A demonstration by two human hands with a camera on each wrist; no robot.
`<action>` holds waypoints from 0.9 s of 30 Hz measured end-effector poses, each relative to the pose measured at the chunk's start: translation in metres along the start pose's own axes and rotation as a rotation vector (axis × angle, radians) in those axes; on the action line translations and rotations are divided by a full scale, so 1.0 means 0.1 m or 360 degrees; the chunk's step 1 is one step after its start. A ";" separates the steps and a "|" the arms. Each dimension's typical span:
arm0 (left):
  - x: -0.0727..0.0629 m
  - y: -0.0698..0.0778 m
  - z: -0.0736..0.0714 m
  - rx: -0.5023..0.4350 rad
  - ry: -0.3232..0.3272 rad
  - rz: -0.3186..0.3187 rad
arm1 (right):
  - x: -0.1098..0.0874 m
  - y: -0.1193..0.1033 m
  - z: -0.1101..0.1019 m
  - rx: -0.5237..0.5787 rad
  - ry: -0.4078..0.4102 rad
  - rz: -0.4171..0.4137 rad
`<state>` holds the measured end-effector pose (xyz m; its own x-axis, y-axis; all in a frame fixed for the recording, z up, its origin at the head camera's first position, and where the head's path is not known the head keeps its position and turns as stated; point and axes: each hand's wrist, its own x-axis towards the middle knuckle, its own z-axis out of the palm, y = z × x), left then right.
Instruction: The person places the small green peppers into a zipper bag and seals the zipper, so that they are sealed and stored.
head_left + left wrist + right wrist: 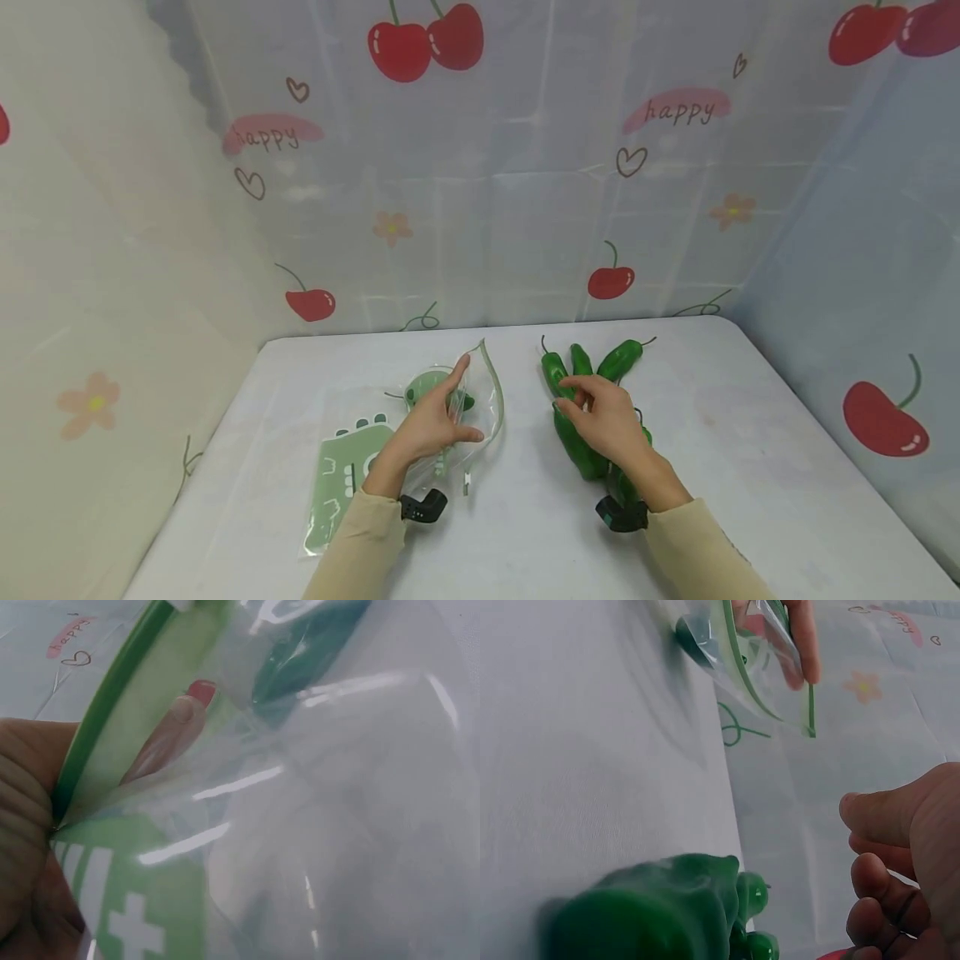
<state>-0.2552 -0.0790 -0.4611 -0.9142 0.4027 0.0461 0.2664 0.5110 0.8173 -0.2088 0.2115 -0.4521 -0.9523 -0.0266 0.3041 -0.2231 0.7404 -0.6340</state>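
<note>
My left hand (pixel 429 425) holds a clear zip bag (pixel 491 421) with a green zip strip and green print at its mouth, thumb and forefinger spread wide apart. In the left wrist view, a red-nailed finger (pixel 176 731) shows through the bag's clear plastic (pixel 337 825). My right hand (pixel 609 417) hovers over a pile of long green peppers (pixel 577 446), fingers loosely bent. Nothing lies between its thumb and fingertips in the right wrist view, where the peppers (pixel 660 907) sit below and to the left of it.
A flat bag with a green cartoon print (pixel 341 475) lies on the white table (pixel 517 533), left of my left hand. More peppers (pixel 621 360) fan out toward the table's back edge. A curtain printed with cherries (pixel 487 192) hangs behind and at both sides.
</note>
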 end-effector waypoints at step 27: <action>0.00 -0.03 -0.01 -0.0032 -0.0026 0.0023 | -0.36 0.64 -0.33 -0.0305 0.0049 0.0212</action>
<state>-0.2560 -0.0819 -0.4631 -0.9050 0.4227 0.0488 0.2733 0.4896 0.8280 -0.1817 0.2821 -0.4804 -0.9633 0.0980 0.2500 -0.0495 0.8502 -0.5242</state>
